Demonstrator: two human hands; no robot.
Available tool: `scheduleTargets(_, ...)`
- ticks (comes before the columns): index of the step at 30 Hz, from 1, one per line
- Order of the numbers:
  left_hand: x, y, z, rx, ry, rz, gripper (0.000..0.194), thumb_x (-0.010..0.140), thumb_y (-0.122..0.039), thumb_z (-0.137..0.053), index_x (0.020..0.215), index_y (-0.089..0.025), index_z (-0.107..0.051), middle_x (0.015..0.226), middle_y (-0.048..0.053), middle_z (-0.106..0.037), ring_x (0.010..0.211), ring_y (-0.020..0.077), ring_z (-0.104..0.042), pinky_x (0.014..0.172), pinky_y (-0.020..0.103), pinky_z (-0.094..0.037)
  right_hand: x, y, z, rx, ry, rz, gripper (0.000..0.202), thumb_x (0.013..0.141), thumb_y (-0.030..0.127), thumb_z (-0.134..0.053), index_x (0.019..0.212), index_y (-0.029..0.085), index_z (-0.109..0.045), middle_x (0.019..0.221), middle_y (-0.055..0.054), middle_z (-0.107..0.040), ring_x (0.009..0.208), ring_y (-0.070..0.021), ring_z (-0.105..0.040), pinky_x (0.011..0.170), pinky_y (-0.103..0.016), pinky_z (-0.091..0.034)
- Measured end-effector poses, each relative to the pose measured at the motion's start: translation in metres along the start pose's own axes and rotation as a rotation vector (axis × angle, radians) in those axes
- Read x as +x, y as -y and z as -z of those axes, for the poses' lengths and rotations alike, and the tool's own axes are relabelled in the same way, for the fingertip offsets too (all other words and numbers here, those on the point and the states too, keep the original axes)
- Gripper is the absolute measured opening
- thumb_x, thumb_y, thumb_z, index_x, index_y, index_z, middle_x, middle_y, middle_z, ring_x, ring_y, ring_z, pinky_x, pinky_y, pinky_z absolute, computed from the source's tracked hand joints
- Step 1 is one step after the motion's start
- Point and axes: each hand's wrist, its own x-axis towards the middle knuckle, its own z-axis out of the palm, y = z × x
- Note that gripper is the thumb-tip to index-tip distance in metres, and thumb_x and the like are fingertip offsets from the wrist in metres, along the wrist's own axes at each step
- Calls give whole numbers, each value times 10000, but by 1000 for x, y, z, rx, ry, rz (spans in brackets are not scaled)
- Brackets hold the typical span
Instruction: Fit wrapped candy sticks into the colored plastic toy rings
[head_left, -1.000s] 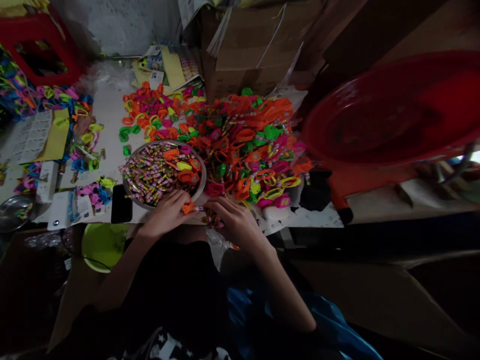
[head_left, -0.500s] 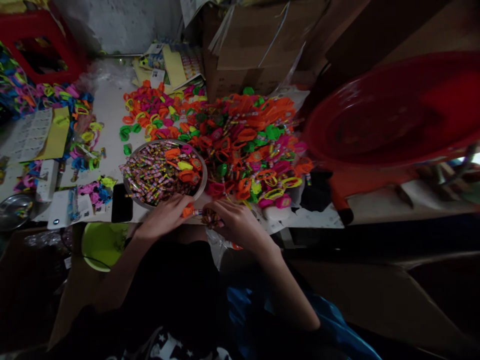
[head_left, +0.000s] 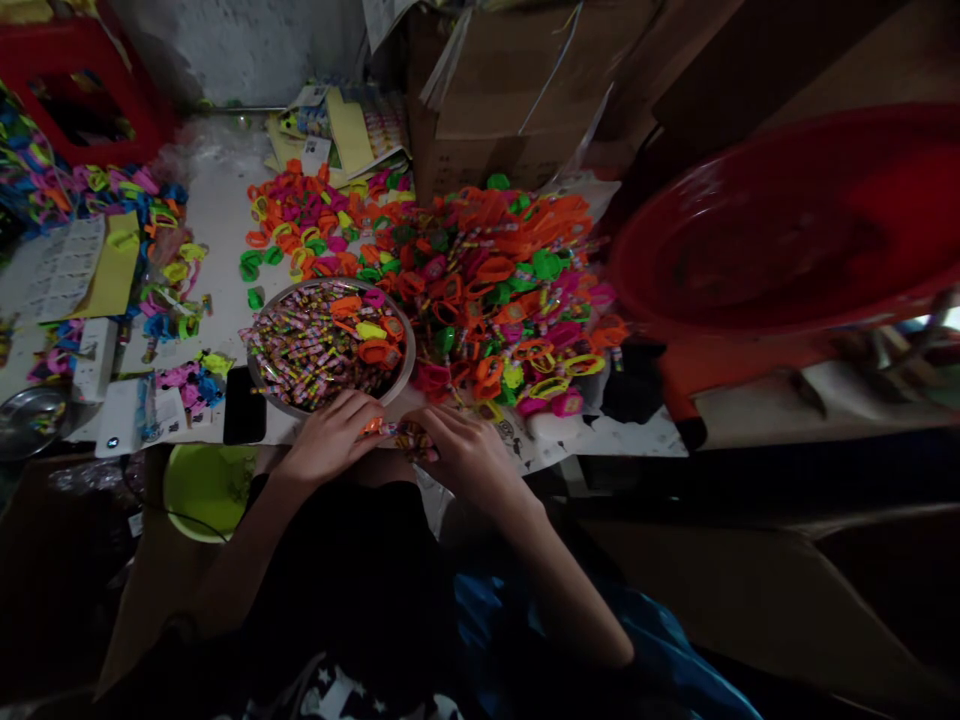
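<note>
My left hand [head_left: 334, 437] is closed on a small orange plastic piece [head_left: 373, 427], which looks like a toy watch and is partly covered by the fingers. A bunch of small twist-wrapped candies [head_left: 415, 441] is gripped in my right hand [head_left: 472, 452], and one candy end meets the orange piece between the hands. Both hands are at the table's front edge, just below a round bowl [head_left: 409, 365] full of wrapped candies, with several orange and yellow toy watches [head_left: 379, 352] on top. To the right of the bowl rises a large heap of bright toy watches [head_left: 510, 290], many with candies attached.
A phone [head_left: 244, 405] lies left of the bowl. Loose plastic pieces [head_left: 300, 205] are spread behind it. Cardboard boxes [head_left: 517, 100] stand at the back, and a large red basin [head_left: 780, 220] is at the right. Below the table's left side sits a green tub [head_left: 206, 490].
My hands have come slightly closer together, and the right has shifted a little left. Less of the orange piece shows from under my left fingers.
</note>
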Motion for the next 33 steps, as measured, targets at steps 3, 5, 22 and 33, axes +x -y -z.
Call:
scheduleTargets(3,-2,-3,0,81,-33,13,181,931,-294,-495,1060,-190,-568,1059,44,-639,1036,187,-564,844,300,-486,-2,3,-5,-10,-68,-18,201,761,75,-534,932,174,-575,824,-49,-690,747,-178,-634,585,-253,-406)
scheduleTargets(5,-3,-4,-1,117,-45,16,173,933,-278,-491,1055,-187,-573,1056,40,-644,1029,183,-565,837,293,-484,-3,4,-8,-10,-108,-37,235,755,57,-511,947,173,-583,820,-46,-691,737,-173,-635,588,-249,-413)
scheduleTargets(22,-3,-10,-4,159,-3,60,229,963,-317,-410,979,-207,-610,980,27,-665,943,175,-577,765,273,-497,-12,5,-26,87,-167,-131,212,775,116,-521,967,179,-587,814,-55,-691,747,-179,-658,616,-244,-459)
scheduleTargets(33,0,15,-25,-121,189,230,377,887,-463,-538,1180,-227,-545,1243,41,-587,1138,193,-566,954,329,-462,-18,-39,-39,178,328,-250,168,771,148,-560,931,190,-590,735,-13,-672,627,-140,-598,547,-212,-326)
